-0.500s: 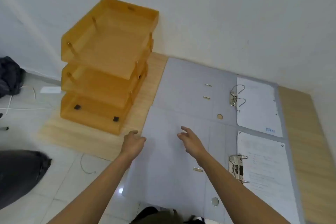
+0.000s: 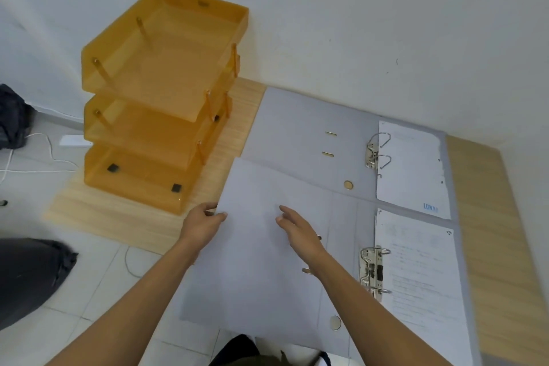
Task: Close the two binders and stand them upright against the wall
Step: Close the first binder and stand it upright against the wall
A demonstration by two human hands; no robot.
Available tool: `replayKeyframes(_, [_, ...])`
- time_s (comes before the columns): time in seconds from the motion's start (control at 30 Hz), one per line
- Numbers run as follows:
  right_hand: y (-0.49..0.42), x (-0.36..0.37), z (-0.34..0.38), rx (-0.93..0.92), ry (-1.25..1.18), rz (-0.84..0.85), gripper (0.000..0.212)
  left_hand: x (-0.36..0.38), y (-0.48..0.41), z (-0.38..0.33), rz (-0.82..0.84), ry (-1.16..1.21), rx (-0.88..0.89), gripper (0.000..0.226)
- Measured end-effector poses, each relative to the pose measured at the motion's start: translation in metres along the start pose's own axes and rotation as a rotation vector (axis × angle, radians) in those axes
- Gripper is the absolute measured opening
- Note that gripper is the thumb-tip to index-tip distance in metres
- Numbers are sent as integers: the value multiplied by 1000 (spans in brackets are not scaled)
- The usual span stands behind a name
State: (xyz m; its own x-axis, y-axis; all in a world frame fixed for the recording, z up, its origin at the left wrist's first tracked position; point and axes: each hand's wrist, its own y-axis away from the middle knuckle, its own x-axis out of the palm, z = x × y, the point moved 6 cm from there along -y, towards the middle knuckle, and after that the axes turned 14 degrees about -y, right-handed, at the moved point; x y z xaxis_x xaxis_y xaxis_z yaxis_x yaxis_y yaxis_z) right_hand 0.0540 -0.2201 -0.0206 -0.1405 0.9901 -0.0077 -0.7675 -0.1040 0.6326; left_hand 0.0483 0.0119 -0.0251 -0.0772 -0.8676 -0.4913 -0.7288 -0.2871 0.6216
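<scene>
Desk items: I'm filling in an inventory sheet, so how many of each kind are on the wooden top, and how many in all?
Binders: 2, the near one and the far one, both lying open
Orange tray stack: 1, three tiers
Total: 3

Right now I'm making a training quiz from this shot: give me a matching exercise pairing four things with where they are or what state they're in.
Things:
1. near binder
2. far binder
3. trays
4. left hand

Places or states:
A. stacked, left of the binders
B. on a cover's left edge
C. open, by the wall
D. open, under both hands

Pairs: 1-D, 2-C, 3-A, 4-B
</scene>
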Motion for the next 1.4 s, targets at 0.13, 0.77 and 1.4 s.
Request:
replayKeyframes(0.13, [19, -11, 22, -95, -13, 15, 45, -6, 32, -44, 77, 45, 157, 16])
replayKeyframes(0.77, [174, -169, 32, -332, -259, 93, 53, 228, 192, -163, 376, 140, 447, 74])
replayKeyframes(1.4, [189, -359, -102, -232, -101, -505, 69, 309, 176, -69, 136, -482, 526, 92])
